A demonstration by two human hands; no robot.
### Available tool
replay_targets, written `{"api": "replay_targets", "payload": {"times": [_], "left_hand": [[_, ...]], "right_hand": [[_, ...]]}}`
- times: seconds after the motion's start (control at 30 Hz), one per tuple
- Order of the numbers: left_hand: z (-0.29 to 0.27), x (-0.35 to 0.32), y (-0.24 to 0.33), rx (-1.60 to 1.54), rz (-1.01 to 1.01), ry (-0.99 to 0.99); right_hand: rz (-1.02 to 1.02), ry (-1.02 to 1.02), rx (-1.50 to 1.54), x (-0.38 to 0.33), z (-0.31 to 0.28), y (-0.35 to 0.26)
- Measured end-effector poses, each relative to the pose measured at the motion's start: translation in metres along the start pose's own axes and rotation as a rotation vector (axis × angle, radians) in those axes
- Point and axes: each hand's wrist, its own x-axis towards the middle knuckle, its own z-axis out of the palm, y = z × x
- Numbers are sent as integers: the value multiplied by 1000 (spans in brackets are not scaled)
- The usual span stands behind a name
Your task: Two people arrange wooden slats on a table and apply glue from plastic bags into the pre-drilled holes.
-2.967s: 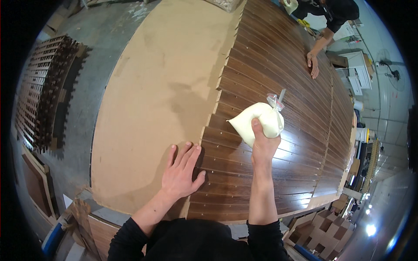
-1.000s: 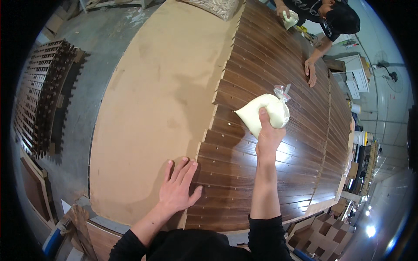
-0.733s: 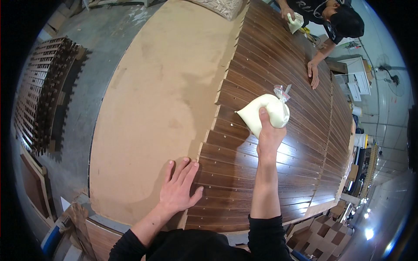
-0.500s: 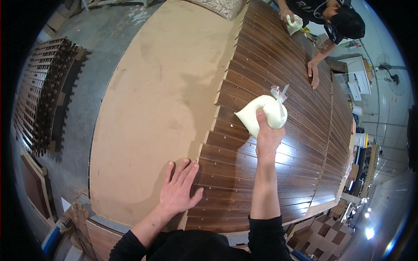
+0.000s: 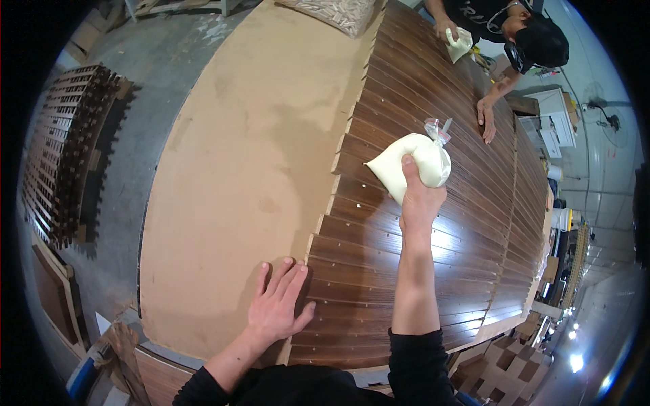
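Observation:
My right hand [image 5: 421, 196] is closed around a clear plastic bag [image 5: 413, 159] full of pale yellow, glue-like paste. The bag's neck is tied off at the top, and its pointed corner aims left over the planks. Below it lie dark brown wood planks [image 5: 379, 271] in rows, dotted with small holes and a few pale dots. Flat on the tan board [image 5: 223, 189], by the planks' stepped left ends, rests my left hand [image 5: 279, 301] with fingers spread; its thumb reaches over the plank ends.
Across the planks a co-worker [image 5: 501, 40] leans in, holding a similar bag [image 5: 459, 44]. A bag of small wooden dowels [image 5: 338, 15] lies at the board's far end. Stacked slatted pieces [image 5: 64, 149] stand on the floor at left. Cardboard boxes [image 5: 501, 369] sit at lower right.
My right hand and its bag have moved slightly away from me along the planks. My left hand has shifted slightly toward me. The co-worker's flat hand has moved slightly.

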Motion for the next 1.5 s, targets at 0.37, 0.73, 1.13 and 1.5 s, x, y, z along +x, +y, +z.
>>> {"api": "replay_targets", "payload": {"times": [0.37, 0.73, 1.13, 1.5], "left_hand": [[1, 1, -3, 3, 16, -11], [0, 1, -1, -16, -30, -56], [2, 0, -4, 8, 12, -28], [2, 0, -4, -8, 11, -37]], "right_hand": [[12, -24, -37, 7, 5, 4], [38, 19, 64, 21, -4, -8], [38, -4, 18, 42, 19, -2], [-9, -35, -56, 46, 21, 6]]}}
